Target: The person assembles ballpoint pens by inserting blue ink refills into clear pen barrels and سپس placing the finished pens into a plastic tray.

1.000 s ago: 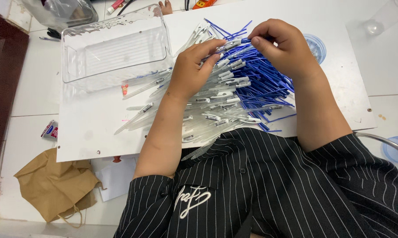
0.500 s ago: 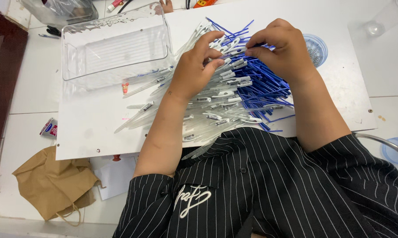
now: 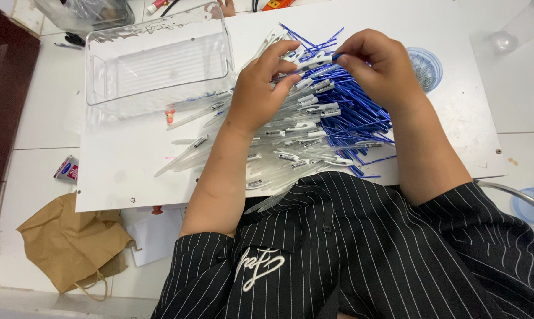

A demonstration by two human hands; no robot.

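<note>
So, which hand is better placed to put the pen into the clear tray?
Probably the left hand. It lies next to the clear tray, while the right hand is on the far side of the pen pile. Both pinch the pen.

We see glossy clear plastic pen barrels [image 3: 278, 139], glossy blue plastic refills [image 3: 349, 115], clear plastic tray [image 3: 160, 59], matt white board [image 3: 119, 171], crumpled brown paper bag [image 3: 72, 242].

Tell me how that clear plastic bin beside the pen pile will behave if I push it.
The clear plastic bin looks empty and thin-walled, so probably light. It sits flat on the smooth white board, so it would likely slide rather than tip. Its low, wide shape suggests stability.
</note>
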